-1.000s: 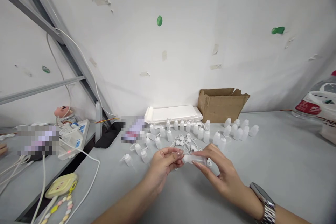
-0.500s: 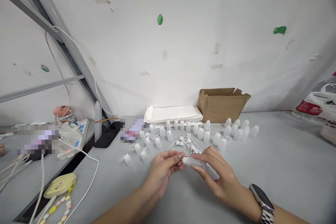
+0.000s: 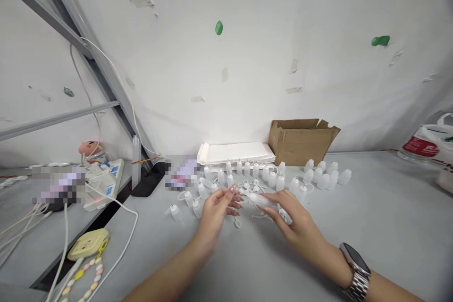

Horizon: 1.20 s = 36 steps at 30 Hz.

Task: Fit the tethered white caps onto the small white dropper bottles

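Observation:
My right hand (image 3: pixel 292 214) grips a small translucent squeeze bottle (image 3: pixel 264 201), held on its side with its white top toward the left. My left hand (image 3: pixel 218 210) is just left of that top, thumb and fingers drawn together. A small white piece shows at its fingertips, but what they hold is unclear. Behind my hands lies a loose pile of white strapped caps (image 3: pixel 254 185). One ring-shaped cap strap (image 3: pixel 237 222) shows below my left fingers. Several capped bottles (image 3: pixel 272 179) stand around the pile, and several plain bottles (image 3: pixel 322 181) stand at the right.
White flat boxes (image 3: pixel 237 152) and an open cardboard box (image 3: pixel 300 144) stand against the wall. At the left are a black phone (image 3: pixel 150 180), a power strip (image 3: pixel 104 188), cables and a yellow case (image 3: pixel 88 244) with a bead strap. A large red-labelled bottle (image 3: pixel 421 145) stands far right.
Both hands have moved up and away from me with the bottle. My left fingertips have come away from the bottle's top, and the ring-shaped strap now shows below them.

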Available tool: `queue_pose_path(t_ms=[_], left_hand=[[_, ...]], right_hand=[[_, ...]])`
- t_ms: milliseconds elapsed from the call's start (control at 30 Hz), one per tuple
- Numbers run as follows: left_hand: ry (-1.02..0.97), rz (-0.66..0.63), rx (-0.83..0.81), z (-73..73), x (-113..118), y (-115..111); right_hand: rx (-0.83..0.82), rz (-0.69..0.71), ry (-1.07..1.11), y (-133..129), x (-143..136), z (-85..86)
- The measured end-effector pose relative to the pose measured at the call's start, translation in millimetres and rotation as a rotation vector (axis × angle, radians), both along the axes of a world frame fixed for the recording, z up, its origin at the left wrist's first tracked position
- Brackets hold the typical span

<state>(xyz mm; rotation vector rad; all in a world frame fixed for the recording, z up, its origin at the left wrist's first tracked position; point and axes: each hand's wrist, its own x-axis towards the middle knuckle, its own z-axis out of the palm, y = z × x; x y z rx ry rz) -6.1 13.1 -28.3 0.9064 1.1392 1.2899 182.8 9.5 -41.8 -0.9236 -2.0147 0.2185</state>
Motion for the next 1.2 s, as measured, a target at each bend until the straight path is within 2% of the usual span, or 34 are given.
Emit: queue_pose_path(t_ms=[300, 600, 900, 1000, 1200], left_hand=[[0.142, -0.133, 0.124, -3.1, 1.7, -1.4], [0.332, -0.148, 0.253, -4.7, -0.1, -3.6], [0.549, -0.239, 0.366, -7.6, -7.4, 0.5], [0.454, -0.252, 0.337, -6.3, -4.9, -0.4], [0.268, -0.171, 0.271, 1.2, -0.1, -4.4]], right_hand=[[-0.023, 0.026, -0.030, -0.1, -0.3, -3.7], [-0.009, 0.073, -0.039, -1.6, -1.5, -3.9], [-0.052, 0.110, -0.017, -1.3, 2.0, -5.1], [-0.170, 0.104, 0.029, -2.5, 0.8, -2.3], [-0.542, 0.080, 0.197, -5.5, -7.1, 8.2]])
